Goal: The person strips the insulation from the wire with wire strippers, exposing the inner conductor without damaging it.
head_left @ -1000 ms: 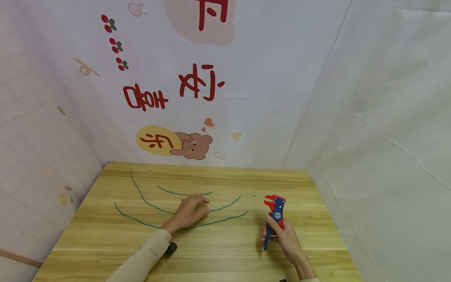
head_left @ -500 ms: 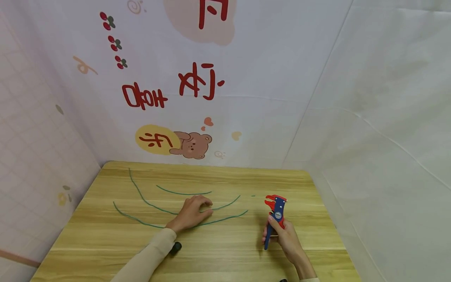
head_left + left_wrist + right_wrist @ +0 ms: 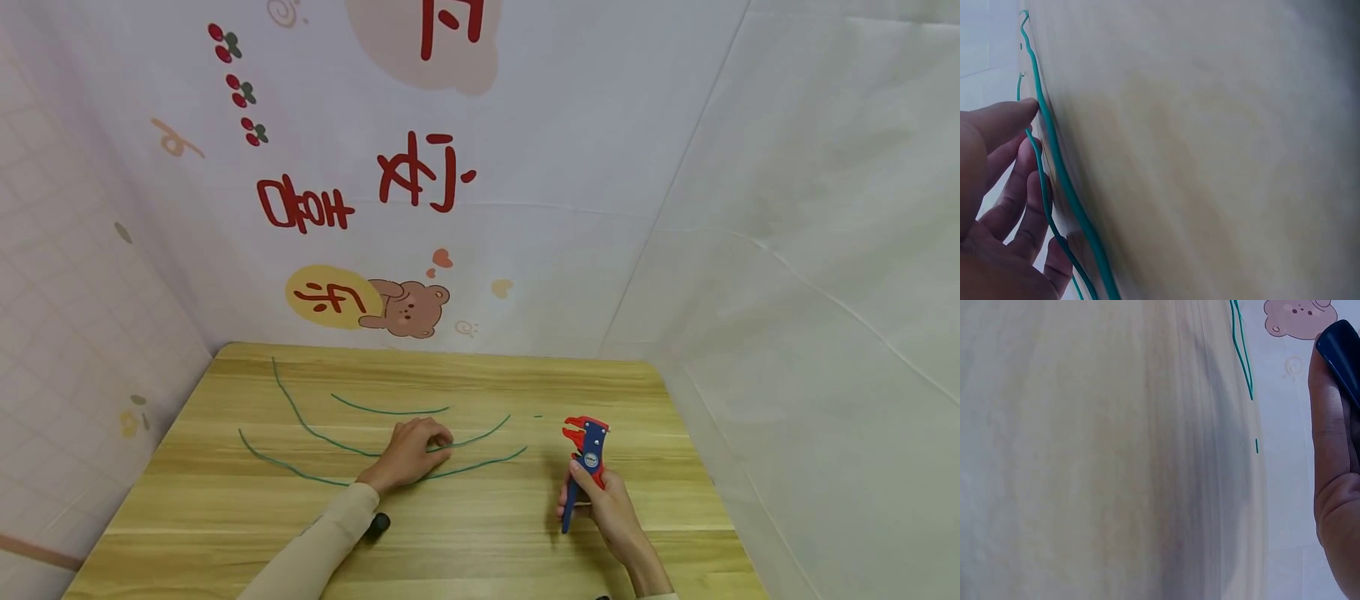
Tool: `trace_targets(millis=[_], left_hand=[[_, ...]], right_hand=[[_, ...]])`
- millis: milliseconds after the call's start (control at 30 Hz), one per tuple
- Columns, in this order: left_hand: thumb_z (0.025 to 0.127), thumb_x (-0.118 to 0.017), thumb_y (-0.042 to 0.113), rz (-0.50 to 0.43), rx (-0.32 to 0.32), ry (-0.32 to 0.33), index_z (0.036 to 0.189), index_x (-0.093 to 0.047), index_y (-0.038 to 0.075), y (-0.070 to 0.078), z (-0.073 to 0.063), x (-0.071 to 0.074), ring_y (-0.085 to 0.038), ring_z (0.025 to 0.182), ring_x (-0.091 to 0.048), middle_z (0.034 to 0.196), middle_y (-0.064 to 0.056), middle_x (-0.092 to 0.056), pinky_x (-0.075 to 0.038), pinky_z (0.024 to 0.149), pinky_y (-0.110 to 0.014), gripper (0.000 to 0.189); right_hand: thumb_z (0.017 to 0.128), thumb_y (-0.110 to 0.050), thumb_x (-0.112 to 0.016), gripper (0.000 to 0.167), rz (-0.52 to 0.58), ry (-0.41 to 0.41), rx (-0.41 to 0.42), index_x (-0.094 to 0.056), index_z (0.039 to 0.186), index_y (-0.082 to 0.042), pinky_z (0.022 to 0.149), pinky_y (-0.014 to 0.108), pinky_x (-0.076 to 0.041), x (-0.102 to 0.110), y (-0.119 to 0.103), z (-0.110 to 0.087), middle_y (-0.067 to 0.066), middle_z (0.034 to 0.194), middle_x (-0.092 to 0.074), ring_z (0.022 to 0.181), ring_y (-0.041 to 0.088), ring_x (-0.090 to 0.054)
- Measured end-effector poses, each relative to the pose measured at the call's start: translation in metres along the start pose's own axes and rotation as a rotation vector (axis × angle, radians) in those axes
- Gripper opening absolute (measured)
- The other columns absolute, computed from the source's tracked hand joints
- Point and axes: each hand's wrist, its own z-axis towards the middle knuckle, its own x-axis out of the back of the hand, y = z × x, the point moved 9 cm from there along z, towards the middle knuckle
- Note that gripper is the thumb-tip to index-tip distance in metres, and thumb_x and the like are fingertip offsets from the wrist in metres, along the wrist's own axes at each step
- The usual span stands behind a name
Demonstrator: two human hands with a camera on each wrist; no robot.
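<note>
My left hand (image 3: 408,454) is low over the table at the middle green wire (image 3: 480,437), its thumb and fingers bent to either side of it. A small gap shows between thumb and index fingertip in the head view. In the left wrist view the wire (image 3: 1045,206) runs across the fingers (image 3: 1029,237); no firm pinch is visible. My right hand (image 3: 615,512) grips a red and blue wire stripper (image 3: 592,446) by its handles, red jaws apart and pointing left, nothing between them. In the right wrist view only a dark handle end (image 3: 1341,359) shows.
A shorter green wire (image 3: 390,412) lies behind the left hand, and a long green wire (image 3: 480,465) nearer the person passes under its wrist. A tiny green wire piece (image 3: 537,417) lies left of the stripper. White printed cloth walls (image 3: 525,208) surround the wooden table (image 3: 465,550).
My left hand has moved slightly right along the middle wire, and its index finger has curled closer to the thumb. The right hand keeps the wire stripper in nearly the same place.
</note>
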Motion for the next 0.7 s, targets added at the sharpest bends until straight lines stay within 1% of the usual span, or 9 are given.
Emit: trace_targets(millis=[100,267,367,500,700], left_hand=[[0.101,-0.087,0.017,0.018,0.028,-0.012,0.107,-0.084,0.017,-0.0021,0.0008,-0.0017,-0.019,0.1,-0.07,0.101,0.005,-0.079,-0.04,0.096,-0.042,0.006],[0.101,-0.086,0.012,0.027,0.042,-0.018,0.104,-0.085,0.019,-0.0034,0.0016,-0.003,-0.018,0.098,-0.069,0.097,0.006,-0.078,-0.038,0.095,-0.042,0.008],[0.1,-0.086,0.009,0.028,0.045,-0.02,0.104,-0.085,0.021,-0.0023,0.0013,-0.0022,-0.017,0.097,-0.068,0.095,0.007,-0.077,-0.039,0.096,-0.044,0.012],[0.102,-0.083,0.009,0.026,0.042,-0.028,0.104,-0.085,0.019,-0.0001,0.0006,-0.0013,-0.018,0.097,-0.068,0.095,0.007,-0.078,-0.039,0.096,-0.044,0.01],[0.104,-0.082,0.011,0.012,0.04,-0.028,0.105,-0.086,0.017,0.0027,-0.0013,-0.0002,-0.015,0.093,-0.069,0.096,0.006,-0.078,-0.036,0.093,-0.04,0.007]], right_hand=[[0.12,-0.042,-0.056,0.054,0.0,-0.002,0.002,-0.06,0.119,0.012,0.079,0.047,-0.072,0.0,0.0003,0.0,0.006,0.086,-0.076,0.077,0.025,-0.081],[0.12,-0.043,-0.056,0.054,-0.004,-0.001,-0.002,-0.061,0.119,0.011,0.08,0.048,-0.072,0.0001,0.0005,-0.0005,0.006,0.086,-0.076,0.078,0.025,-0.081],[0.12,-0.043,-0.056,0.054,-0.004,0.001,-0.006,-0.06,0.119,0.011,0.08,0.048,-0.072,-0.0001,0.0009,-0.0009,0.006,0.086,-0.076,0.078,0.026,-0.081],[0.12,-0.042,-0.056,0.053,0.0,0.002,-0.013,-0.06,0.12,0.011,0.08,0.047,-0.072,-0.0006,0.0014,-0.0012,0.007,0.087,-0.076,0.079,0.026,-0.081],[0.121,-0.04,-0.055,0.051,0.002,-0.001,-0.015,-0.06,0.12,0.01,0.08,0.047,-0.072,-0.0016,0.0007,-0.0021,0.006,0.087,-0.076,0.079,0.026,-0.081]])
